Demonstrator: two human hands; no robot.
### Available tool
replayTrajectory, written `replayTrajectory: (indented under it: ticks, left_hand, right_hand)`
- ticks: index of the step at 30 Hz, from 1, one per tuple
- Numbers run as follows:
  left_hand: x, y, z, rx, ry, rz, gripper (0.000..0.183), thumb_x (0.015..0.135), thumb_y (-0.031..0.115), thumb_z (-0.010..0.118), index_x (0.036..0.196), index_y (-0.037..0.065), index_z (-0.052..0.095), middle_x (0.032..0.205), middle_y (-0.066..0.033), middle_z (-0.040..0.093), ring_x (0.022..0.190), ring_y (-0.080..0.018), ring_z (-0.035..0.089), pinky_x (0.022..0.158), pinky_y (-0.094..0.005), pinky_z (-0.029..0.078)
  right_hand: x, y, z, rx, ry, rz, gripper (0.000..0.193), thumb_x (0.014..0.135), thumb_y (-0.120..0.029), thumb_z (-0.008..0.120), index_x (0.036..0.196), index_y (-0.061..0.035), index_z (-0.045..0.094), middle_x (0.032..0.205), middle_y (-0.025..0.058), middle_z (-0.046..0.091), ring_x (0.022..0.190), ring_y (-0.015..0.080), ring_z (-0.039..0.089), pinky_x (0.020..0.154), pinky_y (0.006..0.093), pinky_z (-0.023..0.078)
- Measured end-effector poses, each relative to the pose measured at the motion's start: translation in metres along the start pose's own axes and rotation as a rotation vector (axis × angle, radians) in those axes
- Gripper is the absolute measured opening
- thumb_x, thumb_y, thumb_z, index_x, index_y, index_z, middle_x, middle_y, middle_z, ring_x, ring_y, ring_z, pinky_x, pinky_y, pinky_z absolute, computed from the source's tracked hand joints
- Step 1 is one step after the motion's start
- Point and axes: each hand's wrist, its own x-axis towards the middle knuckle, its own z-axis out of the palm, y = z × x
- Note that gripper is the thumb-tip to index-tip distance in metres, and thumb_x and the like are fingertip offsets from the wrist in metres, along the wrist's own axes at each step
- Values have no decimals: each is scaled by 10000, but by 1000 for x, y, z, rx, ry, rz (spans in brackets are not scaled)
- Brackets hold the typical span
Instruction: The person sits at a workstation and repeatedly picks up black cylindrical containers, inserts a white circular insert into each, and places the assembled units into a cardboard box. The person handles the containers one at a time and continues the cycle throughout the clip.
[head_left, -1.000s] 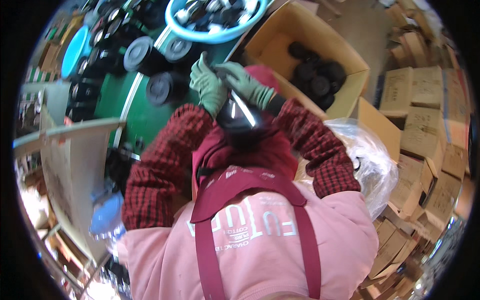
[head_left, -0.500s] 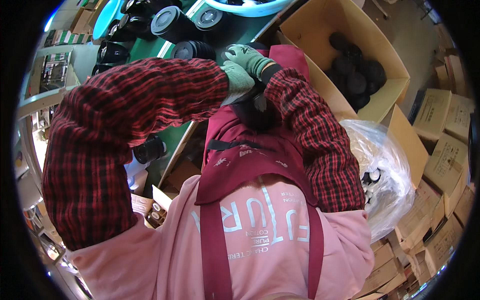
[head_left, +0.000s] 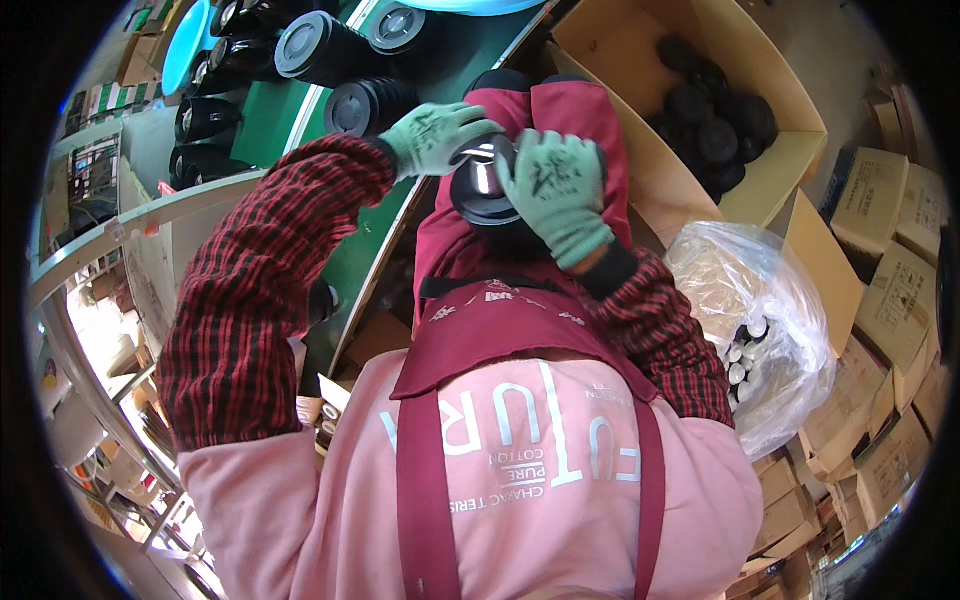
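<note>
Black vessel (head_left: 483, 205) could slip from the lap (head_left: 574, 112) if the right hand (head_left: 557, 185), gripping its edge, loosens; the left hand's (head_left: 435, 138) grip is unclear.

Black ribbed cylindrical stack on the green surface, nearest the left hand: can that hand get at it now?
Probably yes: the green-gloved left hand is close beside the black ribbed stack, with nothing visible between them, though it is at the glossy black container.
</note>
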Motion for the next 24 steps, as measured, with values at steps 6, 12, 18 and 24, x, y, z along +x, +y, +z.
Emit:
replayTrajectory:
  ticks: [6, 12, 18, 24]
  left_hand:
    - [39, -20, 3, 162, 37, 151, 480, 786, 218, 730, 1250, 144, 630, 1145, -72, 634, 1073, -290, 650, 851, -392, 560]
    - [13, 5, -6, -258, 802, -339, 879, 698, 171, 860, 1481, 81, 472, 1422, -153, 540, 1288, -351, 552, 1078, -436, 473]
    - [-40, 91, 39, -779, 437, -346, 1043, 638, 289, 986, 1518, 131, 450, 1623, -225, 311, 1526, -406, 316, 1225, -485, 323]
    - [-82, 148, 50, -613, 771, -292, 974, 535, 252, 1025, 1383, 155, 555, 1566, -254, 374, 1459, -460, 391, 1183, -537, 376]
  right_hand:
    - [-10, 16, -23, -17, -66, 34, 421, 902, -524, 679, 949, -109, 619, 812, 79, 659, 720, 259, 692, 636, 420, 501]
    - [49, 88, 10, 317, -83, -4, 317, 901, -382, 684, 1088, -126, 664, 976, 90, 702, 900, 341, 678, 811, 480, 533]
    - [128, 91, 108, 373, -5, -107, 298, 884, -317, 695, 1156, -202, 647, 1111, 79, 674, 1046, 338, 637, 904, 504, 494]
    - [169, 68, 189, 278, -198, -195, 316, 928, -378, 667, 1194, -207, 647, 1189, 110, 645, 1136, 366, 598, 968, 526, 457]
